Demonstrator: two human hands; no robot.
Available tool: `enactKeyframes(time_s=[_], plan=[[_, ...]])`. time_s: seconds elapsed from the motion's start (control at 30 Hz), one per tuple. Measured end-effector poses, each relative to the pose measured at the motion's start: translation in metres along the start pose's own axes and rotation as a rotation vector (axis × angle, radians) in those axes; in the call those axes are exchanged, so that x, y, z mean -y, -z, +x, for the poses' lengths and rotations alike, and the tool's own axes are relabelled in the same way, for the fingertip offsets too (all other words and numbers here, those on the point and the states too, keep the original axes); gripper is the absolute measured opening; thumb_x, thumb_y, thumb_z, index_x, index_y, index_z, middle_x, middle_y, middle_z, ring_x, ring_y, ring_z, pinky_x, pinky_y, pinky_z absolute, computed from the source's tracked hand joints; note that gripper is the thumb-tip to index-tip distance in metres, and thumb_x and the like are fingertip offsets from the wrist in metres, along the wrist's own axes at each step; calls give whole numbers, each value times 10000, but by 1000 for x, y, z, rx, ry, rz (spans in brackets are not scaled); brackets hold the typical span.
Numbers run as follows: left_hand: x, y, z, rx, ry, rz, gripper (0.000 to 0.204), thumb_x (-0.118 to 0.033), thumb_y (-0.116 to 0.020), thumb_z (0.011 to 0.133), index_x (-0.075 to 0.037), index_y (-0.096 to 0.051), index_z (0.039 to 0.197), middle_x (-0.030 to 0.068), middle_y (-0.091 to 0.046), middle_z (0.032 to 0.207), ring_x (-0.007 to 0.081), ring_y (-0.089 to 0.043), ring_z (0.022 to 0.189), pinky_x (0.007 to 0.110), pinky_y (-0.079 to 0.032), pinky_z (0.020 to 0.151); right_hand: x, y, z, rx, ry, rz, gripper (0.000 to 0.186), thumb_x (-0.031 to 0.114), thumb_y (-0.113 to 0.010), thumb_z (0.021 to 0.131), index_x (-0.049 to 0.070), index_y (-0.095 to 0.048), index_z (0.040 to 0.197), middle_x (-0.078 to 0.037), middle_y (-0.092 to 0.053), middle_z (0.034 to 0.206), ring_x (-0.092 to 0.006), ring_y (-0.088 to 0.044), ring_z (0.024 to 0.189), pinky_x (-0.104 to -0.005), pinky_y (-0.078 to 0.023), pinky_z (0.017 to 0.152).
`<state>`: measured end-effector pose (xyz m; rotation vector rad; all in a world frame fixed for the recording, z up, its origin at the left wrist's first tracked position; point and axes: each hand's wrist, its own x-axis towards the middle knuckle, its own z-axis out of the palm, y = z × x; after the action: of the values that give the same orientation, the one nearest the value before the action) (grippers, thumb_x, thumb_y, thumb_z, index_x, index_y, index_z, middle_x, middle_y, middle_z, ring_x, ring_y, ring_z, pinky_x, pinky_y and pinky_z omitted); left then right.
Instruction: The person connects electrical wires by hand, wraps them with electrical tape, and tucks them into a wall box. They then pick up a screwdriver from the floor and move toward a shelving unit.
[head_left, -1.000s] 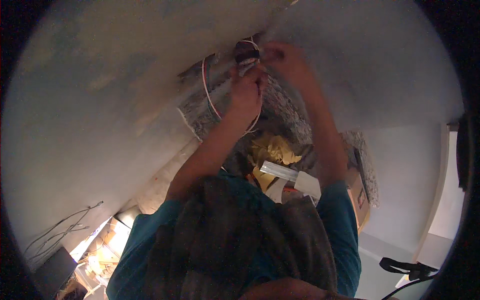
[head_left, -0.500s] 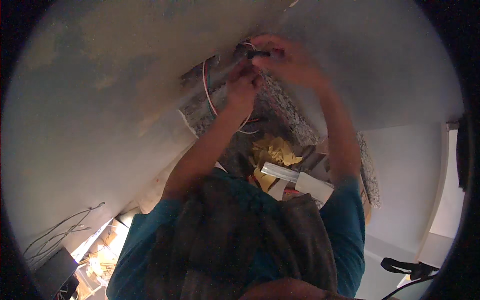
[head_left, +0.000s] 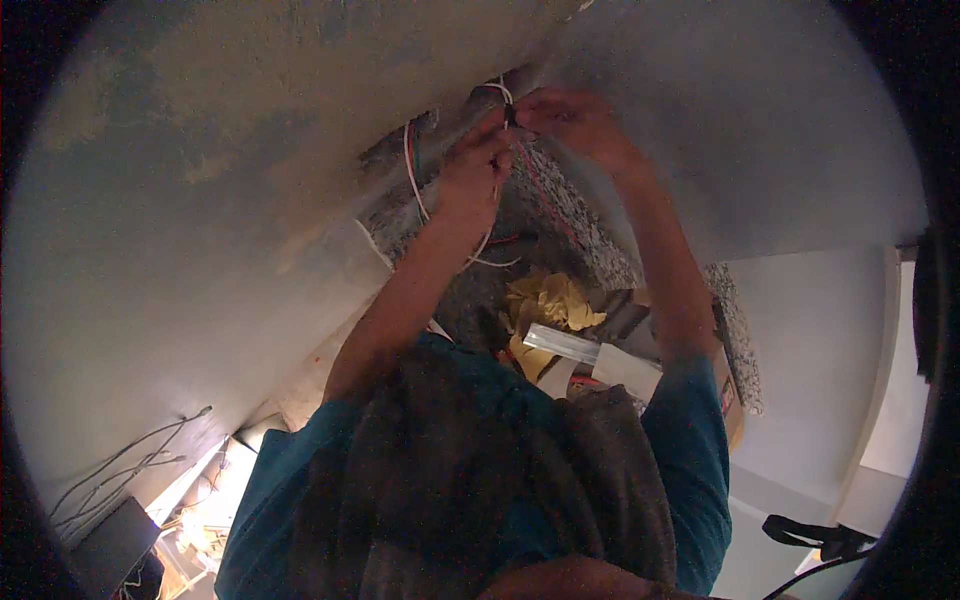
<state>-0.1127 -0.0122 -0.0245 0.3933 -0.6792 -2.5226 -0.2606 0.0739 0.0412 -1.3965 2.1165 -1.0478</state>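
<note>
My left hand (head_left: 475,170) is raised into the corner below the wall opening, its fingers closed around thin wires. My right hand (head_left: 568,122) meets it from the right, pinching a small black band (head_left: 510,114) that sits on white wires (head_left: 498,86) coming out of the dark opening. Loose white, red and green cables (head_left: 412,170) hang in a loop left of my left hand, and a red wire (head_left: 545,200) runs down below my fingers. What exactly is between my fingertips is small and partly hidden.
Speckled granite slabs (head_left: 590,230) lie below, with crumpled yellow paper (head_left: 550,305), a clear strip (head_left: 560,345) and cardboard (head_left: 732,415). Walls (head_left: 180,260) rise both sides. Cables (head_left: 130,460) hang lower left beside a black box (head_left: 110,545). A black strap (head_left: 800,530) shows lower right.
My right hand swung over the black piece and then settled into a pinch at its side. The black piece now looks narrower. My left hand moved slightly left and down.
</note>
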Motion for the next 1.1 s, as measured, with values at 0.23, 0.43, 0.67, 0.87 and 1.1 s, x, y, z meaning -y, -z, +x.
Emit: enactKeyframes(time_s=[0.23,0.43,0.67,0.87,1.1], plan=[[25,12,12,-69,92,-172,276,29,-575,864,-27,-515,1127,50,-568,784,111,-510,596,214,-368,453,-25,-7,10,130,-100,332,264,139,-704,832,5,-657,1054,-14,-681,937,-99,-612,879,-266,-488,815],[36,14,13,-110,156,-180,415,36,-589,853,-83,-389,1197,59,-580,837,120,-516,602,211,-365,441,-14,-14,-2,13,-204,258,234,85,-695,810,21,-662,1033,-57,-703,919,-145,-654,851,-277,-494,827],[37,14,13,-39,-87,-72,557,23,-566,850,-134,-288,1307,57,-600,879,113,-529,658,224,-393,463,42,-30,-1,-109,389,-541,332,33,-669,786,77,-622,1112,-117,-647,1058,-296,-640,924,-361,-504,852],[45,22,17,-54,-293,277,327,17,-580,833,-51,-516,1147,23,-610,854,89,-501,636,224,-378,502,27,-12,-2,37,356,-239,432,66,-698,798,85,-568,1209,-85,-602,1188,-215,-617,993,-349,-496,842],[15,9,11,-52,-20,-13,283,4,-607,830,-15,-611,1113,4,-588,798,75,-473,596,213,-356,501,22,2,-30,-22,-80,-235,293,233,-647,920,90,-615,1173,-6,-645,1052,-113,-586,920,-276,-465,788]])
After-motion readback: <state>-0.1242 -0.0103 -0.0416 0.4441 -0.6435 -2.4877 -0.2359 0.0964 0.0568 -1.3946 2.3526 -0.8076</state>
